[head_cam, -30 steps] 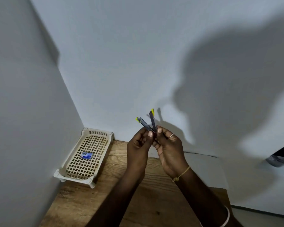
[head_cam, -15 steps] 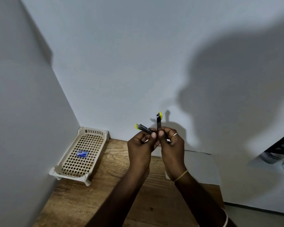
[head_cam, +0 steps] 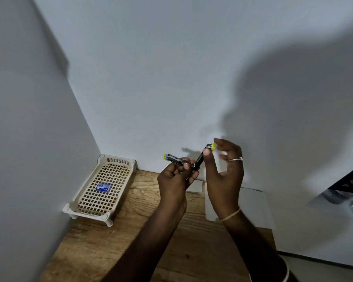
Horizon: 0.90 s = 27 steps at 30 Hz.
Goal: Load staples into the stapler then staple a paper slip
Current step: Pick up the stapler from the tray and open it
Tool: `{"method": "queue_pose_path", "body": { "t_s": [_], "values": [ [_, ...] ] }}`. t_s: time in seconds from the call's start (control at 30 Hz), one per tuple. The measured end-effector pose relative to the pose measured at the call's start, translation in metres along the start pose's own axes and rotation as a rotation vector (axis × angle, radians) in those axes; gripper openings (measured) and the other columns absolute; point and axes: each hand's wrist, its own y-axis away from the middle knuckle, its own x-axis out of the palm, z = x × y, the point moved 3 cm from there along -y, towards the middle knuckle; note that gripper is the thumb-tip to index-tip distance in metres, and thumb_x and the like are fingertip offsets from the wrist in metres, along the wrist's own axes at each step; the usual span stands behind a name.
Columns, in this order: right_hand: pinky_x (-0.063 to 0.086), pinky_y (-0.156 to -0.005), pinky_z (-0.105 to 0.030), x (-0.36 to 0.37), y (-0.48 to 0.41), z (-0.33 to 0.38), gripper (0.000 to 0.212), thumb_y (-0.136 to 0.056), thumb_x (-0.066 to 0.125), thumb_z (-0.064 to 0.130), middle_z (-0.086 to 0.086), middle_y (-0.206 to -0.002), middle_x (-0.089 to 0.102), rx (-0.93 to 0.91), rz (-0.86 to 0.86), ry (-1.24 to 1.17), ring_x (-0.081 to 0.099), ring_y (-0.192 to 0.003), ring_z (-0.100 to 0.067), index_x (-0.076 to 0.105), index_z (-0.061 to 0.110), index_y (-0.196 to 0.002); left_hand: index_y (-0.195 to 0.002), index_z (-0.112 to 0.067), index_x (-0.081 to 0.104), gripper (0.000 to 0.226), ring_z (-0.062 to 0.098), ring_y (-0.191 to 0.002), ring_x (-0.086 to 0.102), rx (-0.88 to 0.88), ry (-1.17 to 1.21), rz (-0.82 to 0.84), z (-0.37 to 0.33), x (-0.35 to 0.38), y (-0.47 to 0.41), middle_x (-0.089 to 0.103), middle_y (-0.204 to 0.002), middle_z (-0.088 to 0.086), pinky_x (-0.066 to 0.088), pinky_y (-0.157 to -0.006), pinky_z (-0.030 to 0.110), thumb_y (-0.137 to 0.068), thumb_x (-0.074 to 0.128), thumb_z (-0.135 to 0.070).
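While a cream lattice tray (head_cam: 120, 159) at the wooden table's (head_cam: 90, 241) left corner holds one small blue box (head_cam: 103, 187), both hands hold the stapler (head_cam: 174, 158) hinged open above the wood. The left hand (head_cam: 175, 182) pinches its lower arm near the hinge. The right hand (head_cam: 224, 176) pinches the raised arm's yellow tip. A paper slip (head_cam: 196, 187) lies behind the hands, mostly hidden. The stapler's channel is too small to read.

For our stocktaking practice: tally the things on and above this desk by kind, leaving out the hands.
Stapler: 1
Plastic tray: 1
Blue box: 1
White sheets: 2
Total: 5
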Motion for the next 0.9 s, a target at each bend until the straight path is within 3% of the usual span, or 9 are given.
{"method": "queue_pose_path", "body": {
  "t_s": [0.1,0.2,0.27,0.33,0.47,0.57,0.7,0.8,0.9],
  "values": [
    [0.042,-0.096,-0.031,0.008,-0.013,0.036,0.020,-0.094,0.068,0.021,0.003,-0.116,0.067,-0.490,0.077,0.315,0.060,-0.113,-0.016,0.071,0.022,-0.114,-0.085,-0.001,0.074,0.015,0.012,-0.066,0.070,0.009,-0.062,0.009,-0.002,0.000,0.001,0.073,-0.073,0.005,0.057,-0.061,0.022,-0.094,0.065,0.007],
    [0.040,-0.088,-0.036,0.034,-0.012,0.047,0.026,-0.083,0.070,0.013,0.003,-0.098,0.074,-0.629,0.353,0.638,0.066,-0.092,-0.020,0.077,0.022,-0.106,-0.071,-0.003,0.067,0.029,0.014,-0.056,0.045,0.027,-0.124,-0.036,-0.005,-0.003,0.002,0.053,-0.058,0.004,0.042,-0.048,0.019,-0.086,0.056,0.019],
    [0.037,-0.086,-0.035,0.046,-0.006,0.044,0.031,-0.079,0.068,0.014,0.006,-0.091,0.075,-0.606,0.527,0.755,0.066,-0.085,-0.020,0.078,0.026,-0.106,-0.077,-0.001,0.072,0.028,0.017,-0.065,0.049,0.045,-0.124,-0.029,-0.007,-0.004,0.003,0.060,-0.064,0.008,0.041,-0.053,0.021,-0.086,0.057,0.020],
    [0.036,-0.084,-0.035,0.050,-0.003,0.041,0.032,-0.081,0.066,0.016,0.007,-0.090,0.075,-0.559,0.579,0.771,0.065,-0.082,-0.018,0.078,0.030,-0.107,-0.081,-0.002,0.075,0.029,0.020,-0.075,0.050,0.059,-0.119,-0.018,-0.011,-0.006,0.004,0.064,-0.070,0.010,0.042,-0.057,0.023,-0.086,0.058,0.020],
    [0.031,-0.079,-0.036,0.055,-0.002,0.041,0.022,-0.085,0.070,0.022,0.009,-0.085,0.075,-0.530,0.554,0.783,0.065,-0.076,-0.016,0.078,0.034,-0.102,-0.083,0.001,0.074,0.030,0.019,-0.068,0.044,0.066,-0.152,-0.038,-0.014,-0.013,0.003,0.057,-0.070,0.012,0.042,-0.051,0.019,-0.088,0.052,0.021],
    [0.027,-0.076,-0.036,0.058,-0.004,0.044,0.016,-0.085,0.070,0.024,0.008,-0.080,0.071,-0.555,0.544,0.825,0.064,-0.074,-0.017,0.075,0.032,-0.097,-0.087,-0.003,0.077,0.034,0.008,-0.057,0.054,0.068,-0.159,-0.024,-0.016,-0.017,0.004,0.066,-0.062,0.002,0.046,-0.049,0.018,-0.090,0.053,0.019],
    [0.031,-0.075,-0.036,0.061,-0.002,0.046,0.013,-0.085,0.066,0.025,0.008,-0.074,0.065,-0.554,0.559,0.856,0.062,-0.073,-0.018,0.069,0.031,-0.096,-0.098,-0.002,0.078,0.034,0.011,-0.066,0.062,0.067,-0.142,-0.005,-0.021,-0.017,0.007,0.071,-0.077,0.011,0.052,-0.053,0.022,-0.090,0.055,0.020],
    [0.028,-0.075,-0.037,0.062,-0.002,0.045,0.012,-0.085,0.065,0.026,0.008,-0.073,0.065,-0.546,0.573,0.840,0.061,-0.072,-0.018,0.069,0.032,-0.094,-0.091,-0.006,0.079,0.039,0.018,-0.072,0.057,0.068,-0.142,-0.002,-0.022,-0.019,0.007,0.069,-0.080,0.014,0.051,-0.054,0.022,-0.087,0.053,0.023],
    [0.023,-0.071,-0.036,0.063,-0.002,0.044,0.008,-0.083,0.062,0.027,0.008,-0.071,0.064,-0.544,0.603,0.848,0.061,-0.071,-0.017,0.066,0.031,-0.088,-0.081,-0.016,0.081,0.047,0.015,-0.068,0.057,0.061,-0.145,0.001,-0.021,-0.021,0.007,0.070,-0.075,0.010,0.052,-0.053,0.022,-0.087,0.054,0.022]
  ]
}}
